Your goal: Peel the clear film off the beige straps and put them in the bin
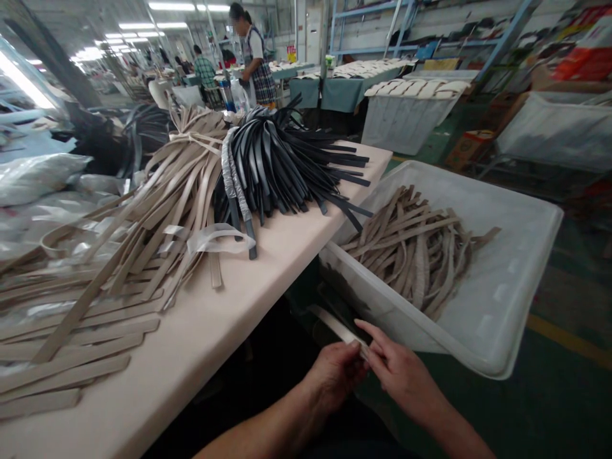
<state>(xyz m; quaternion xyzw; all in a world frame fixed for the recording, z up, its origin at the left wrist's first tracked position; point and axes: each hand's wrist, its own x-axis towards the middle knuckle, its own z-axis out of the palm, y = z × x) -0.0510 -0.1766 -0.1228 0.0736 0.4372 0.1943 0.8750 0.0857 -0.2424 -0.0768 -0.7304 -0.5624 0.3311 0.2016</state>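
Note:
A pale beige strap is pinched in my left hand, its free end pointing up and to the left. My right hand meets it at the near end, thumb and fingers closed on the strap and the index finger stretched out above it. Both hands are low in front of my body, between the table and a white plastic bin. Inside the bin lies a tangled heap of beige straps. The near end of the held strap is hidden by my fingers.
On the pale table to my left lie loose beige straps, a tied beige bundle and a black strap bundle. Plastic bags sit at the far left. A person stands beyond the table.

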